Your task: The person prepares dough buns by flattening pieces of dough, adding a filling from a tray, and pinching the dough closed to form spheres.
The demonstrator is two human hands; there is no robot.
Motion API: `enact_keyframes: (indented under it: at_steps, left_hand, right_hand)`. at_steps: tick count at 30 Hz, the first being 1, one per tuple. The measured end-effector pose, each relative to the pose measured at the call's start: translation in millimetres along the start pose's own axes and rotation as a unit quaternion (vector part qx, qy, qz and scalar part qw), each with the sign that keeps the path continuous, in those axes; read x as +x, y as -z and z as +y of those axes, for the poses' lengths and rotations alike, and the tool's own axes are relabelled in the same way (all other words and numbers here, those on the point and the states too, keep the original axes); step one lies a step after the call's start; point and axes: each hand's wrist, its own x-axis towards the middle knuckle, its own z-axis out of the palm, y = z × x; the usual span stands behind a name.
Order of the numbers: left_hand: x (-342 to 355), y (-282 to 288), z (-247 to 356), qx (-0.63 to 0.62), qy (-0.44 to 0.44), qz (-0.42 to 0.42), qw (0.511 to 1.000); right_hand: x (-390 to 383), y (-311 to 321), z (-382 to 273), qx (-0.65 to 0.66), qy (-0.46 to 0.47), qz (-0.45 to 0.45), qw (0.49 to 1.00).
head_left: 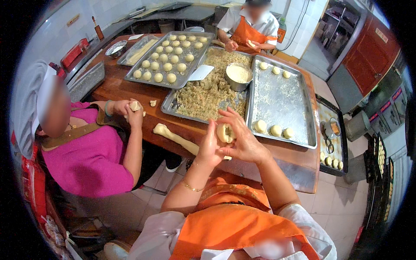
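Observation:
In front of me, my left hand point(210, 145) and my right hand point(245, 143) are cupped round a hollowed piece of pale dough point(225, 132), fingers bent against it. Behind them is a large metal tray of chopped filling point(195, 99), with a steel bowl of pale crumbly stuff point(238, 78) resting in it. To the right, a metal tray point(277, 102) holds rows of round dough balls point(275, 130) at its near and far ends. A long dough roll point(175, 139) lies on the wooden table point(292, 169) to the left of my hands.
One co-worker point(82, 143) at left works dough; another point(245, 26) stands across the table. A tray of dough balls point(130, 74) and a small bowl point(116, 50) are at back left. A dark baking tray point(333, 169) and racks point(379, 169) are at right; a doorway is behind.

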Motion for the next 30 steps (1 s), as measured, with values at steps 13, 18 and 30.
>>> enact_keyframes:
  at_steps: [13, 18, 30]
  left_hand:
    - [-11.2, -14.7, -37.9, 0.084, -0.042, -0.023, 0.995]
    - [-18.5, -21.9, -29.9, 0.206, -0.091, -0.071, 0.972]
    - [-25.4, -32.4, -34.5, 0.275, -0.126, -0.064, 0.951]
  right_hand:
    - [-17.6, -5.3, 0.5, 0.073, -0.042, 0.151, 0.985]
    - [-4.8, 8.3, -27.7, 0.080, -0.021, 0.165, 0.983]
    - [-3.4, 7.9, -35.8, 0.122, -0.036, 0.198, 0.972]
